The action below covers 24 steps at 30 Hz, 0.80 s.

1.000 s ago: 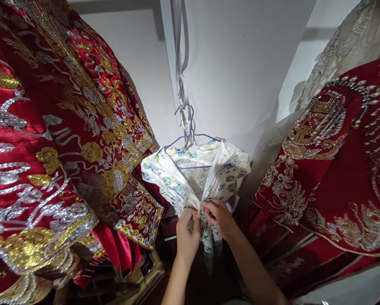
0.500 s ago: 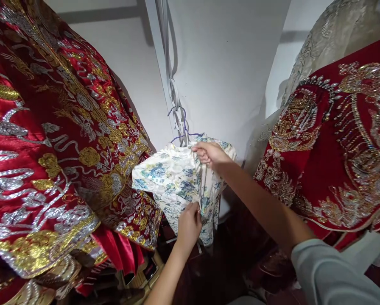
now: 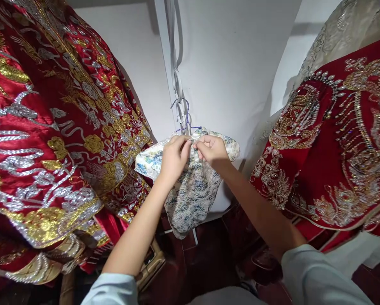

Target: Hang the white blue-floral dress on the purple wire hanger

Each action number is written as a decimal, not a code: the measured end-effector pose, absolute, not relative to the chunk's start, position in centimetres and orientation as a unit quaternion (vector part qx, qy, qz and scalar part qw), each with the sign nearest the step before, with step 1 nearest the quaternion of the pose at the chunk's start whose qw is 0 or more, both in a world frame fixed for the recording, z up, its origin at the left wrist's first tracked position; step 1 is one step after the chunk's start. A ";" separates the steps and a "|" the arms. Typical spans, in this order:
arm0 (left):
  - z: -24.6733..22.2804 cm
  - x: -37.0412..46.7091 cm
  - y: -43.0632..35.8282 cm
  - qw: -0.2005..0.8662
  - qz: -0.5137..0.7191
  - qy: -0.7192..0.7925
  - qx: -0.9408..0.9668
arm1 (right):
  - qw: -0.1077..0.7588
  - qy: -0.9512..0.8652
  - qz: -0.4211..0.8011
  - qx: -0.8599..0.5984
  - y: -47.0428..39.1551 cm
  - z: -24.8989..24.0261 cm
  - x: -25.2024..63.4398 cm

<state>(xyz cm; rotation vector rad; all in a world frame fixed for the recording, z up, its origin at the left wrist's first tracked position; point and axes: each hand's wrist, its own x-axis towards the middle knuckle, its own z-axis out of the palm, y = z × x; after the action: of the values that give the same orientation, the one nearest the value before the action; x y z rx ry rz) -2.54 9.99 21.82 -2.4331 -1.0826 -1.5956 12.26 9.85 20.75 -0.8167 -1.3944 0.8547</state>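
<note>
A small short-sleeved shirt (image 3: 193, 190) with blue and yellow flowers on white hangs on a thin purple wire hanger (image 3: 188, 114) in the middle of the view. At its collar, my left hand (image 3: 176, 154) pinches the left side of the neckline. My right hand (image 3: 211, 149) grips the right side of the collar, its fingertips almost meeting those of the left. The fingers hide the small details between them. Below both hands the shirt's front hangs down.
Red garments with gold and silver embroidery (image 3: 91, 144) hang at the left. A beaded red garment (image 3: 333, 161) and a pale lace one (image 3: 333, 38) are at the right. A metal chain-like hanging rail (image 3: 177, 80) runs down the white wall (image 3: 228, 63). A wooden frame (image 3: 152, 269) stands low at left.
My left hand has moved from the lower front edge up to the collar, beside my right hand. The front edges, earlier pulled apart, now hang closer together. The view has shifted slightly.
</note>
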 end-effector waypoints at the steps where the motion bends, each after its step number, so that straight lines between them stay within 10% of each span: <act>1: 22.1 -2.4 10.2 0.027 -0.502 -0.348 -0.791 | 0.614 -0.611 0.339 -0.365 10.0 20.1 12.2; 12: 20.2 -3.2 10.3 -0.068 -0.550 -0.411 -0.724 | 0.508 -0.709 -0.060 -0.485 11.8 14.6 10.3; 24: 22.8 -4.5 10.3 -0.081 -0.547 -0.381 -0.741 | 0.595 -0.557 0.469 -0.339 12.3 15.1 9.5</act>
<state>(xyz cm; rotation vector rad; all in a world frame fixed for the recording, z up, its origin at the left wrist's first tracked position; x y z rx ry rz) -4.55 10.33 22.78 -2.4542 -1.2630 -1.8141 9.50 12.32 15.10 -0.7874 -1.2949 1.0894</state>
